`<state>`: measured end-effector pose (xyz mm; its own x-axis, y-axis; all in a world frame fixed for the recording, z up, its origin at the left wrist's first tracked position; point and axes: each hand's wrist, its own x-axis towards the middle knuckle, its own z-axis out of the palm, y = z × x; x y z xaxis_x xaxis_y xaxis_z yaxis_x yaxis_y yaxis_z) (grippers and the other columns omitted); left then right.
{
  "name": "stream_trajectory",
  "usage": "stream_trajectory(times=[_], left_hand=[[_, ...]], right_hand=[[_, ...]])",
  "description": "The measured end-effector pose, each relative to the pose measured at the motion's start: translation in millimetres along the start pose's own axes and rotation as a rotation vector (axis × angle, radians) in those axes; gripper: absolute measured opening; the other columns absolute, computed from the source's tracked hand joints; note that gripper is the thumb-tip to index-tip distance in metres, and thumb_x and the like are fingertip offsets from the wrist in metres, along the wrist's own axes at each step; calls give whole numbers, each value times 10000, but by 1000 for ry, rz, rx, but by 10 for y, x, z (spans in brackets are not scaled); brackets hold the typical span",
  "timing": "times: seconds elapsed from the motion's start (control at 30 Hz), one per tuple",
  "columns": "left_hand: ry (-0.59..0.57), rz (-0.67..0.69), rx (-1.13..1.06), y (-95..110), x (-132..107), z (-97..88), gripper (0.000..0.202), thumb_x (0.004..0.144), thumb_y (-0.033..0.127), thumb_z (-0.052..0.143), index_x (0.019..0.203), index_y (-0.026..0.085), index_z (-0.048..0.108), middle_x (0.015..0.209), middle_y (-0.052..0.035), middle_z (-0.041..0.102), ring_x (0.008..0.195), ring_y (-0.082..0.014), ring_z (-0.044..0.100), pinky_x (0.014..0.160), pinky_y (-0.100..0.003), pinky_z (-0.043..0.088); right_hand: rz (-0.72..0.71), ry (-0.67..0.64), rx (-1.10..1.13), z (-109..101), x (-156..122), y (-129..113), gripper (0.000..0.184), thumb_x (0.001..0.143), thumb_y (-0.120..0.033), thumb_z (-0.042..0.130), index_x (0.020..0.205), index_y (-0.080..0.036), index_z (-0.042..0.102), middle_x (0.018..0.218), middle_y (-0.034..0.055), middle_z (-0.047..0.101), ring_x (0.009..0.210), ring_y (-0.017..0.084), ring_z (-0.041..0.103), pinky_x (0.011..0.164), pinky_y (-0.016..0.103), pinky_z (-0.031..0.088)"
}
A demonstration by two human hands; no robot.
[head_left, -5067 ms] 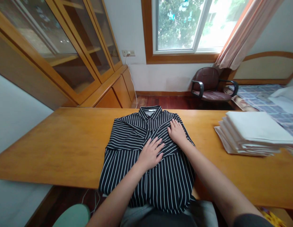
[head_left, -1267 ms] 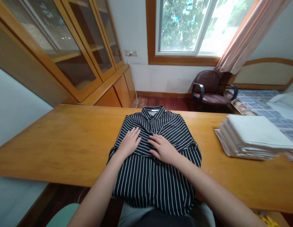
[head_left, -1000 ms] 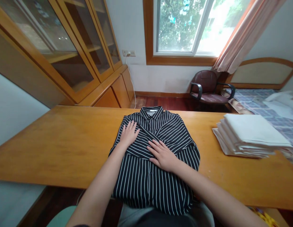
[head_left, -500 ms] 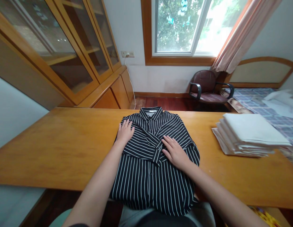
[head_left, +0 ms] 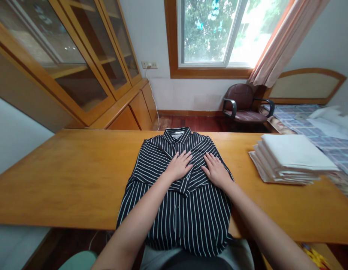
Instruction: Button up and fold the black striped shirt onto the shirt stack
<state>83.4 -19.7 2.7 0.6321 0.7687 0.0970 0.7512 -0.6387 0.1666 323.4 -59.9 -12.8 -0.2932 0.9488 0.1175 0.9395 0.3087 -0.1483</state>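
Note:
A black shirt with white stripes [head_left: 174,210] lies face down on the wooden table [head_left: 64,180], collar at the far side, sleeves folded across the back. Its lower part hangs over the near edge onto my lap. My left hand [head_left: 179,165] lies flat and open on the folded sleeves at the middle of the shirt. My right hand [head_left: 217,170] rests flat and open just to the right of it, on the shirt's right side. Neither hand holds anything.
A stack of folded white cloths [head_left: 291,159] sits on the table at the right. Glass-door wooden cabinets [head_left: 86,63] line the left wall. A dark red armchair [head_left: 244,105] stands under the window, and a bed [head_left: 317,123] is at the far right.
My left hand slid from the shirt's left shoulder to its middle. My right hand moved up and right a little. The folded sleeves lie flatter than before.

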Motion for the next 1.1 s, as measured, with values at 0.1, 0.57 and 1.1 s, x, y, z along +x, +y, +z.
stream_trajectory(times=[0.1,0.57,1.1], left_hand=[[-20,-7,4,-130,-52,38,569,1041,507,237,1537,254,356,1628,-8,293,1522,-203,200,1253,-458,142],[-22,-16,10,-279,-136,18,541,1036,523,236,1541,348,324,1643,32,251,1533,-211,158,1246,-515,126],[-4,-50,26,-333,-156,14,531,1033,495,270,1535,338,339,1641,17,262,1530,-217,168,1239,-524,134]], right_hand=[[7,4,-7,12,-67,62,670,1013,-549,298,1531,-130,378,1620,107,287,1508,262,242,1230,469,209],[45,-12,-14,20,-103,111,686,998,-564,320,1535,-141,372,1625,121,266,1515,276,217,1227,490,200],[6,2,29,-4,-174,-337,688,1002,-553,339,1553,-142,331,1635,126,226,1510,304,226,1213,525,222]])
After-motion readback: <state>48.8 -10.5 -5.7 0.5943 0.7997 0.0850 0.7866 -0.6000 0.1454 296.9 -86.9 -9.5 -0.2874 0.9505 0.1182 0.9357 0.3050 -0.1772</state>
